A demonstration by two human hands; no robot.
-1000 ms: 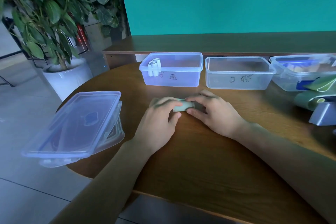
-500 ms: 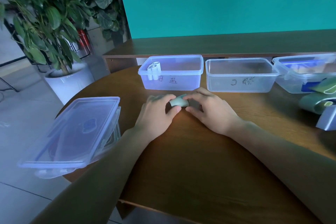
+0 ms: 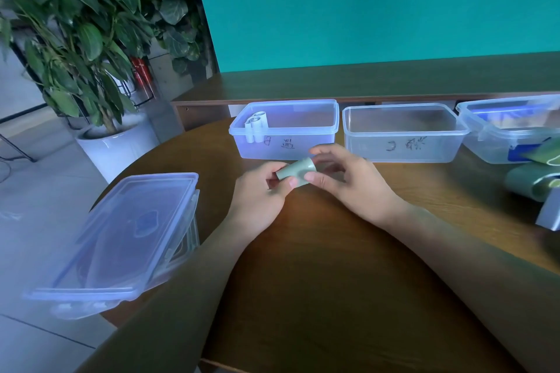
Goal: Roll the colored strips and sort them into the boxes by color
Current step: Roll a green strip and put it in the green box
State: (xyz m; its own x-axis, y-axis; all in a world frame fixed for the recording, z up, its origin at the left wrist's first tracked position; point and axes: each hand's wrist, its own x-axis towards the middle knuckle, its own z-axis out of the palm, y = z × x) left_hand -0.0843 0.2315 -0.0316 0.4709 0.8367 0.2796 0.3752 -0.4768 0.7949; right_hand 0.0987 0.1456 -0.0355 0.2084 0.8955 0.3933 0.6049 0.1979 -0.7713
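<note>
A pale green rolled strip is held just above the round wooden table, tilted with its right end higher. My left hand pinches its left end and my right hand pinches its right end. Behind them stands a clear box marked B with two pale rolls in its left corner. To its right is a clear box marked C with nothing inside.
A third clear box with blue contents sits at the far right, with loose green strips in front of it. Stacked clear lids overhang the table's left edge. A potted plant stands on the floor at the left.
The rolled strip has come up off the table between both hands and now tilts, where a second ago both hands pressed it against the tabletop.
</note>
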